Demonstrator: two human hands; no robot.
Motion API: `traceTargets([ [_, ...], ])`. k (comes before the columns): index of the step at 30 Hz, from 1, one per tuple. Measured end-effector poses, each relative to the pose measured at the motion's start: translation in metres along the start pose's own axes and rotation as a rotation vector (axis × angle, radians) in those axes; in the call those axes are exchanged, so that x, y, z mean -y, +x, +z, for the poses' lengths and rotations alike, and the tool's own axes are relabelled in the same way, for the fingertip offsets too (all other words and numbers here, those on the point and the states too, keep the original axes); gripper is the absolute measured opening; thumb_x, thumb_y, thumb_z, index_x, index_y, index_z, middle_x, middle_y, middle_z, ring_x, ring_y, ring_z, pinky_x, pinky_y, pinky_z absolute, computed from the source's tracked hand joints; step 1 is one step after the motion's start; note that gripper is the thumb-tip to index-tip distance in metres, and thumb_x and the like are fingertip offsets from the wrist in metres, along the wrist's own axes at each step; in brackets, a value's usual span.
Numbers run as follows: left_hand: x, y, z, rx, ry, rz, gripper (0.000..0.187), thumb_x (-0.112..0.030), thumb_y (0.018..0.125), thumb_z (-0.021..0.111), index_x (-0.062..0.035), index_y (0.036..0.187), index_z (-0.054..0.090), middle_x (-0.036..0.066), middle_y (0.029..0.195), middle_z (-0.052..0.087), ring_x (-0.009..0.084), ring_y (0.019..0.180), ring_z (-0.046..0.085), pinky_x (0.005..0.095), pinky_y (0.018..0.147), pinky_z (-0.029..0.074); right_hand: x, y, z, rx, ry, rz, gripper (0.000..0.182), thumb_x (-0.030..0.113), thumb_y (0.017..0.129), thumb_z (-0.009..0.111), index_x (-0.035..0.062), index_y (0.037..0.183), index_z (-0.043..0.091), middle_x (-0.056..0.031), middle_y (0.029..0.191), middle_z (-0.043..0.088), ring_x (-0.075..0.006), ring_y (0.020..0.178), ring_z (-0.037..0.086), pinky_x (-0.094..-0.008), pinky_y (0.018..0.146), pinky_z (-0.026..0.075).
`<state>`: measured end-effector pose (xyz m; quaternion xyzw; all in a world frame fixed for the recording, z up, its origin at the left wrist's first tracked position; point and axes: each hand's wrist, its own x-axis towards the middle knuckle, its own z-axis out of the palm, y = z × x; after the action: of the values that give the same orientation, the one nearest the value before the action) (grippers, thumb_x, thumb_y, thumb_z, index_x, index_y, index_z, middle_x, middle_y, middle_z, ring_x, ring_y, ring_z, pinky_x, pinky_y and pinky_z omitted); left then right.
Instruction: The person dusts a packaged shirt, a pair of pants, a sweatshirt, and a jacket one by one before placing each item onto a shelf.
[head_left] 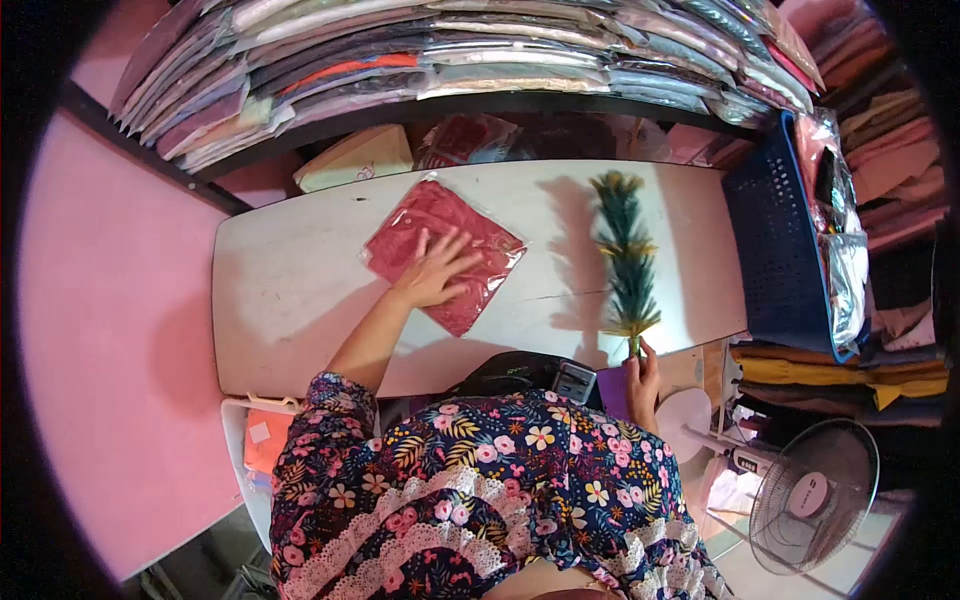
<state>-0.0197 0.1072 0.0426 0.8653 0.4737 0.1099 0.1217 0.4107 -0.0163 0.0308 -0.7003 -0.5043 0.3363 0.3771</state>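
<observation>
On the white counter (300,250), a plastic-bagged red garment (432,212) is laid askew, with its middle covered by the left hand (436,274), fingers spread wide. Well to its right, a green feather duster (630,272) is gripped by its handle (633,347) in the right hand's (644,384) curled fingers, its long axis pointed toward the far edge. The handle's lower end is hidden; whether the counter is touched by the feathers cannot be told.

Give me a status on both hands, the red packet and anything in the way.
Left hand spread open on red packet. Right hand gripping feathery duster by its handle. Packet on white table, nothing atop but left hand.
</observation>
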Motion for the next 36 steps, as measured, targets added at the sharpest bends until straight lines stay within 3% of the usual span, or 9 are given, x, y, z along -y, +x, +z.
traceTargets([
  [6,0.015,-0.066,0.009,-0.889,-0.16,-0.746,0.052,-0.023,0.089,0.045,-0.0126,0.139,0.035,0.019,0.147,0.022,0.0339,0.137,0.018,0.0536,0.107,0.011,0.05,0.014,0.05,0.548,-0.227,-0.43,0.039,0.011,0.085,0.057,0.0126,0.124,0.05,-0.0192,0.102,0.062,-0.034,0.091,0.062,-0.0378,0.076,0.05],
  [13,-0.023,-0.18,0.044,-0.76,-0.041,-0.887,0.054,-0.026,0.09,0.041,-0.0097,0.14,0.032,0.02,0.147,0.02,0.0374,0.136,0.017,0.0537,0.107,0.011,0.091,0.038,0.131,0.652,-0.308,-0.615,0.036,0.016,0.085,0.056,0.015,0.121,0.051,-0.0192,0.094,0.063,-0.0383,0.08,0.061,-0.0446,0.069,0.05],
  [19,-0.051,-0.187,0.046,-0.89,-0.086,-0.981,0.055,-0.025,0.088,0.042,-0.0049,0.139,0.033,0.025,0.146,0.019,0.0399,0.136,0.017,0.0536,0.107,0.01,0.136,0.06,0.144,1.214,-0.457,-0.668,0.035,0.022,0.084,0.058,0.0156,0.118,0.055,-0.0212,0.086,0.063,-0.0395,0.076,0.061,-0.0471,0.068,0.048],
  [21,-0.057,-0.177,0.042,-0.856,-0.055,-0.987,0.055,-0.028,0.089,0.039,0.0008,0.136,0.034,0.026,0.144,0.023,0.0402,0.135,0.018,0.048,0.109,0.012,0.135,0.068,0.144,1.179,-0.329,-0.696,0.034,0.021,0.084,0.058,0.0159,0.117,0.056,-0.0212,0.084,0.063,-0.0396,0.075,0.061,-0.0469,0.067,0.048],
  [25,-0.068,-0.145,0.038,-0.743,0.08,-0.83,0.049,-0.022,0.089,0.044,-0.0021,0.133,0.04,0.025,0.139,0.034,0.0403,0.13,0.028,0.0491,0.106,0.019,0.123,0.096,0.15,0.626,-0.311,-0.651,0.033,0.019,0.083,0.057,0.0153,0.116,0.056,-0.0224,0.08,0.062,-0.0392,0.074,0.061,-0.0475,0.066,0.048],
  [30,-0.057,-0.106,0.049,-0.363,-0.71,-0.748,0.03,-0.013,0.089,0.053,-0.001,0.116,0.055,0.017,0.101,0.064,0.0249,0.088,0.063,0.0344,0.076,0.05,0.111,0.124,0.14,0.302,-0.507,-0.45,0.032,0.017,0.083,0.058,0.0135,0.115,0.056,-0.0219,0.08,0.063,-0.0402,0.074,0.061,-0.0475,0.065,0.048],
  [31,-0.056,-0.1,0.056,-0.359,-0.711,-0.738,0.03,-0.013,0.089,0.053,-0.001,0.116,0.055,0.017,0.101,0.064,0.0249,0.088,0.063,0.0344,0.076,0.05,0.108,0.123,0.137,0.292,-0.507,-0.446,0.032,0.017,0.083,0.058,0.0135,0.115,0.056,-0.0219,0.08,0.063,-0.0402,0.074,0.061,-0.0475,0.065,0.048],
  [33,-0.055,-0.086,0.063,-0.337,-1.44,-1.004,0.03,-0.018,0.091,0.054,-0.0002,0.115,0.055,0.012,0.097,0.065,0.0186,0.079,0.064,0.0291,0.068,0.052,0.1,0.116,0.131,0.247,-0.32,-0.491,0.032,0.015,0.083,0.057,0.0128,0.115,0.055,-0.0219,0.081,0.063,-0.0404,0.075,0.061,-0.0473,0.066,0.049],
  [36,-0.057,-0.071,0.056,-0.355,-1.546,-1.112,0.029,-0.024,0.089,0.058,-0.0015,0.108,0.058,0.008,0.092,0.065,0.0178,0.077,0.064,0.0273,0.066,0.052,0.082,0.092,0.124,0.381,-0.336,-0.592,0.034,0.014,0.084,0.055,0.0135,0.118,0.053,-0.0219,0.09,0.063,-0.0397,0.08,0.061,-0.0473,0.069,0.048],
])
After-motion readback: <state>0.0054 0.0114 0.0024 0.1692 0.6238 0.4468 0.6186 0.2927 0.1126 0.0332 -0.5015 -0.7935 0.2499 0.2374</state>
